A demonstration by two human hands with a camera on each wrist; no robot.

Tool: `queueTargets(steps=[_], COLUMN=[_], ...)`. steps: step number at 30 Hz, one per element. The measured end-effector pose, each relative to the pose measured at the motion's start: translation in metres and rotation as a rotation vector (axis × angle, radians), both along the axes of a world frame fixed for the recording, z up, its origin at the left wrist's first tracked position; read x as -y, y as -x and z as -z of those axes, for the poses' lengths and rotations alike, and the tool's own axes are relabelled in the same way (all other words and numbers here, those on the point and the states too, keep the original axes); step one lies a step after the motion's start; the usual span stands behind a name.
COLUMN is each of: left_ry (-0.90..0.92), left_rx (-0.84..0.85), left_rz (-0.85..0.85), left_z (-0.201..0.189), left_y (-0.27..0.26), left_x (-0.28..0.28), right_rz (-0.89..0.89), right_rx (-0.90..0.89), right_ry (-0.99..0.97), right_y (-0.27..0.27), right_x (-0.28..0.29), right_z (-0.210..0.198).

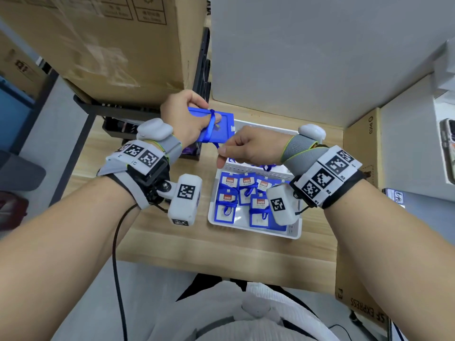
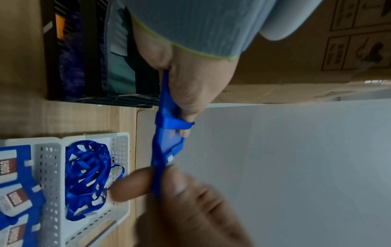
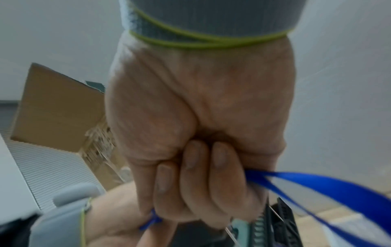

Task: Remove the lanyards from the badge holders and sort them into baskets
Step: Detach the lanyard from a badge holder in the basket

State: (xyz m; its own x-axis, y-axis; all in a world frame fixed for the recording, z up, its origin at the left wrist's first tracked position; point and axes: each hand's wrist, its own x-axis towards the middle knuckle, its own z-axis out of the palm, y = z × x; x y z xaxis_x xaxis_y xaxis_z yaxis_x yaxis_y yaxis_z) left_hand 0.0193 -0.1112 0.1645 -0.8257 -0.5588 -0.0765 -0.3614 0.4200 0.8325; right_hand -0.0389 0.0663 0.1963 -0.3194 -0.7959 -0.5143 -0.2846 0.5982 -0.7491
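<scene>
left hand [image 1: 183,119] gripping badge holder [image 1: 222,124], lanyard [image 1: 211,126] wrapped

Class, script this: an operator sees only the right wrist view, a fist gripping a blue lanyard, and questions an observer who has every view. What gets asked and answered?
Operator: What is the lanyard attached to?
Observer: It wraps a blue badge holder, gripped by the left hand.
Operator: Where are the freed lanyards?
Observer: A tangled lanyard pile lies in a white perforated basket.
</scene>
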Motion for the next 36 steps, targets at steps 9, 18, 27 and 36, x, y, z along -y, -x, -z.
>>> queueTargets(steps=[9,18,27,36], left_ry=[0.026,-0.664,-0.579,-0.659], left_rx=[0.183,-0.064,-0.141,-0.081], left_rz=[0.523,0.267,-0.095,-0.082], left_z=[-0.020,-0.032,0.001,0.006], left_y=[-0.004,-0.005,0.005,0.007], left_x=[-0.016,-0.028,-0.025,-0.021], right_rz=[0.239,0.580,0.687,0.763], right_rx=[-0.178,-0.033,0.163,0.200], right_ry=[0.111,0.277,0.357,0.364], right_y=[0.033,0.012,-0.015,-0.014], right_x=[-0.007,-0.014,0.002,0.009], right_z=[-0.004,0.021,0.034,0.023])
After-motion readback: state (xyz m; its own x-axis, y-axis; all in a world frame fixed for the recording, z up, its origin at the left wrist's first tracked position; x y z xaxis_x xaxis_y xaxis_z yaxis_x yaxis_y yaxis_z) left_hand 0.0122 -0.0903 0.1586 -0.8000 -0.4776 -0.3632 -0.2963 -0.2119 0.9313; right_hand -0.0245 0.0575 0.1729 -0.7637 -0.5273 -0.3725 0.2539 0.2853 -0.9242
